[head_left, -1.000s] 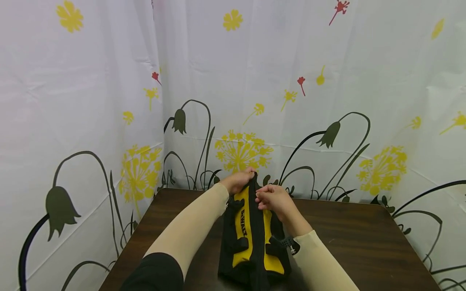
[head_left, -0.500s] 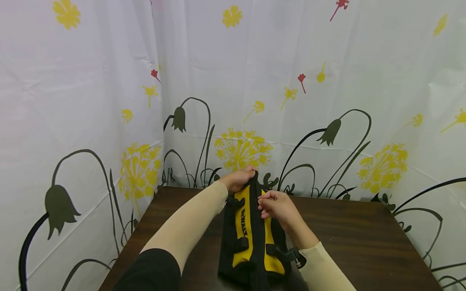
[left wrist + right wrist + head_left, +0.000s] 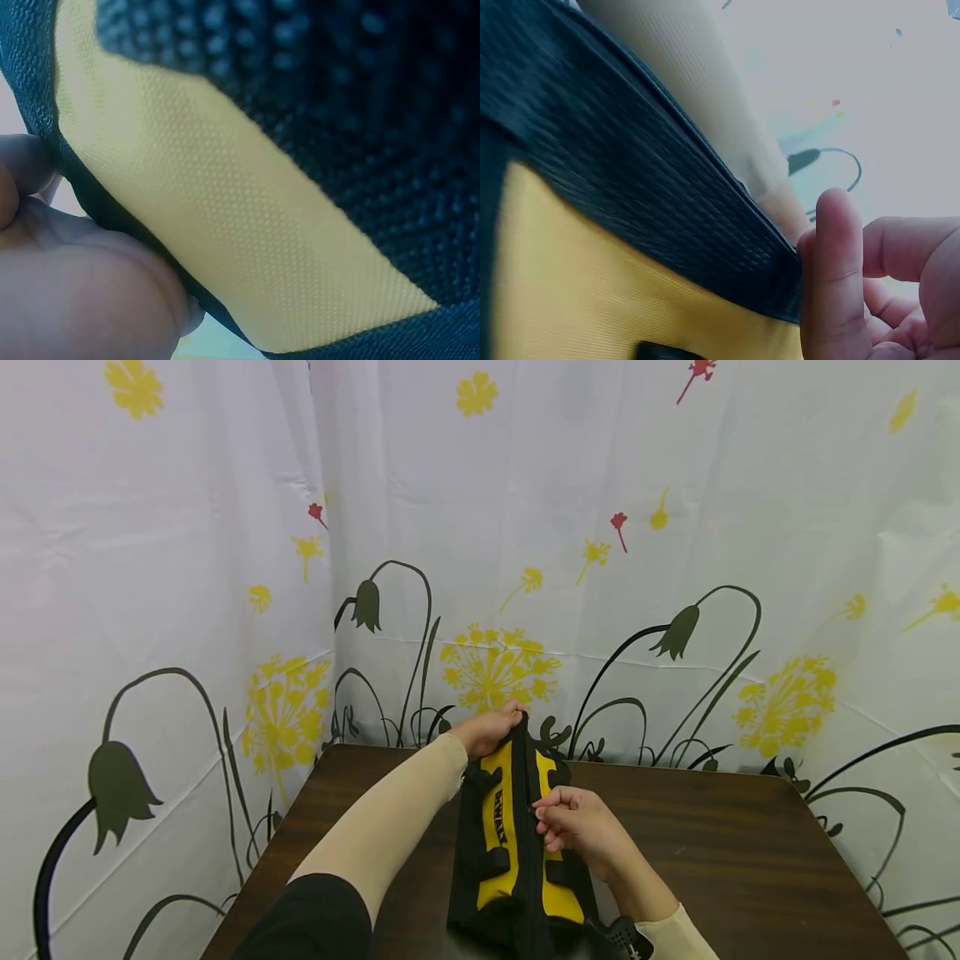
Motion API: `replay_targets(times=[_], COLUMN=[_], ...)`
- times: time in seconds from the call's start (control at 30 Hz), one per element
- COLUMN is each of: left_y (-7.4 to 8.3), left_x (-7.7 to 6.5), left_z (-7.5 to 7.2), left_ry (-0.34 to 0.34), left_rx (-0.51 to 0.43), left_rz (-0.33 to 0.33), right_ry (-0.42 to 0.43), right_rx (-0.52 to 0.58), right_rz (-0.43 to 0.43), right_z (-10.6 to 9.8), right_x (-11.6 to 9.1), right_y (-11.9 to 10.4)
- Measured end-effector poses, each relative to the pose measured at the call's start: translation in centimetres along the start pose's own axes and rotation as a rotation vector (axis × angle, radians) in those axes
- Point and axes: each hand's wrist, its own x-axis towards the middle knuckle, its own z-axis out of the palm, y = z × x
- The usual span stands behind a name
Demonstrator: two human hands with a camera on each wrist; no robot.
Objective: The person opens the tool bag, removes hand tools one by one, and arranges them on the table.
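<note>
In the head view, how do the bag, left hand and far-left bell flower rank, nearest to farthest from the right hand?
1. Bag: touching the right hand.
2. Left hand: at the bag's far end.
3. Bell flower: on the curtain, far left.

Brown wood-grain table (image 3: 738, 860); black-yellow bag (image 3: 529, 860) resting on it.
</note>
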Motion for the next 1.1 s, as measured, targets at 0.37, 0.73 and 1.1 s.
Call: replay_targets(times=[0.37, 0.73, 1.1], left_y=[-0.5, 0.1, 0.3], left_x=[-0.5, -1.0, -0.6], left_z=[0.1, -0.1, -0.1], left_ry=[0.004, 0.009, 0.022], left_rx=[0.011, 0.043, 0.039], left_rz=[0.003, -0.003, 0.012], right_ry=[-0.072, -0.197, -0.237], right_rx=[0.038, 0.071, 0.056], right_rz=[0.071, 0.130, 0.138], right_z=[1.1, 1.7, 2.1], right_x=[-4.4, -7.5, -9.1], right_y=[1.5, 1.9, 2.0])
